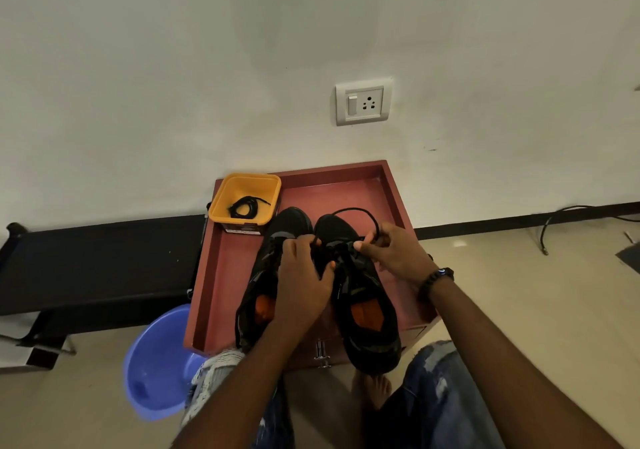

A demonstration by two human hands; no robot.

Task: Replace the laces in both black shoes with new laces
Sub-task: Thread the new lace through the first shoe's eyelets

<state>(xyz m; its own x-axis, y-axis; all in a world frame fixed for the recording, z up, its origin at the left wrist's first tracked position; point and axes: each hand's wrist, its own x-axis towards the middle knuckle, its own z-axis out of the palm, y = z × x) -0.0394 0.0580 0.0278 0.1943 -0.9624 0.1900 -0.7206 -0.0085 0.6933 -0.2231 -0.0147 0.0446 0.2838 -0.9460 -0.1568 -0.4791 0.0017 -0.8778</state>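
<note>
Now lacing the right-hand black shoe on the red tray.

Both black shoes sit side by side on the red tray (239, 261), toes toward the wall; the right-hand shoe (363, 310) is being worked near its toe-end eyelets, so the job looks early. The left hand (304, 272) grips that shoe's tongue area, the right hand (391, 251) pinches a black lace (360, 211) looping over the toe. Next, likely, drawing it through an eyelet. The yellow tub (221, 202) holds a coiled lace (246, 206); the left-hand shoe (263, 275) waits.
</note>
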